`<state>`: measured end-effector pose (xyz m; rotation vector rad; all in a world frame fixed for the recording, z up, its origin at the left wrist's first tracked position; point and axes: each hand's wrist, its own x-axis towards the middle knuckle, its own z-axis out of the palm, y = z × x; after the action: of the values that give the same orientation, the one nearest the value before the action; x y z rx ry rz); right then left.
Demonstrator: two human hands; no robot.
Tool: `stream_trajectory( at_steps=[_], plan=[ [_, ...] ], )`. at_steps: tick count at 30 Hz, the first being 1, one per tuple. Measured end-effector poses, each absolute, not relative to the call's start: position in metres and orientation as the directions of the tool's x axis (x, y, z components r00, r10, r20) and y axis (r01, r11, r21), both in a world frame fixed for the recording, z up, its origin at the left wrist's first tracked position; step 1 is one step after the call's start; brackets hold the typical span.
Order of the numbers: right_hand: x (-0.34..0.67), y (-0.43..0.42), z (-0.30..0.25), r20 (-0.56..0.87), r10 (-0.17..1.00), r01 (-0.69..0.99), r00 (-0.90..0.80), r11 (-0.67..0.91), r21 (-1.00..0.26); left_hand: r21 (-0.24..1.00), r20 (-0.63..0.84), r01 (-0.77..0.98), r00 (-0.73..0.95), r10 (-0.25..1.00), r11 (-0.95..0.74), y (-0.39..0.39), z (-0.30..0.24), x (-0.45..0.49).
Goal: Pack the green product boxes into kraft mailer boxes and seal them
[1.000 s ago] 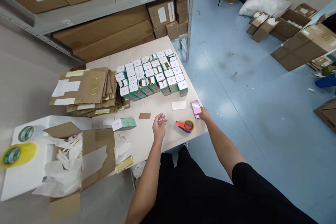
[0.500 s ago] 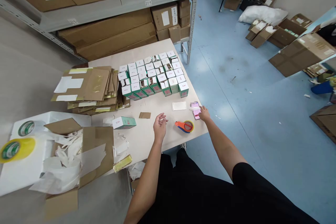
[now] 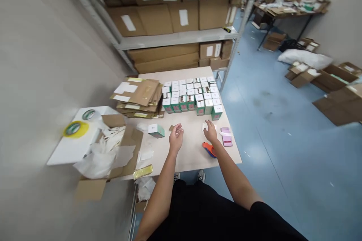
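Above the table (image 3: 192,152), the right hand (image 3: 210,132), unclenched and empty, partly covers a white card (image 3: 204,126); the left hand (image 3: 175,138), likewise unclenched, is beside a cardboard scrap (image 3: 171,128). Beyond, green-and-white boxes (image 3: 183,98) stand in rows, some with torn tops, contents unclear. Leftward, an open carton (image 3: 132,141) holds white wrapping (image 3: 113,139).

i see my left hand (image 3: 175,139) beside a cardboard scrap (image 3: 171,128). my right hand (image 3: 210,132) partly hides a white card (image 3: 204,125).

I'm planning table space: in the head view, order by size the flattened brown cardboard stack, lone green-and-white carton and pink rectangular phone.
Largest: cardboard stack
Next: carton and phone, too alike to rank
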<state>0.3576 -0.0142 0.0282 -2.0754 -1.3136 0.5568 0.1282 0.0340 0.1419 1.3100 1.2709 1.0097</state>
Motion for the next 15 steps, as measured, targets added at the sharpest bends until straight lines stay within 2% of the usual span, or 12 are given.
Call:
stream_trajectory(
  at_steps=[8,11,15],
  plan=[
    [0.214,0.073,0.069,0.191,0.978,0.654,0.088,0.088,-0.751,0.989,0.012,0.147,-0.226,0.974,0.022,0.070,0.169,-0.033],
    [0.164,0.097,0.076,0.216,0.976,0.645,0.020,0.153,-0.748,0.991,0.038,0.132,-0.295,0.955,0.001,0.088,0.171,-0.084],
    [0.115,0.133,0.085,0.236,0.972,0.673,-0.019,0.187,-0.716,0.994,0.060,0.101,-0.304,0.951,-0.030,0.124,0.172,-0.129]
  ],
)
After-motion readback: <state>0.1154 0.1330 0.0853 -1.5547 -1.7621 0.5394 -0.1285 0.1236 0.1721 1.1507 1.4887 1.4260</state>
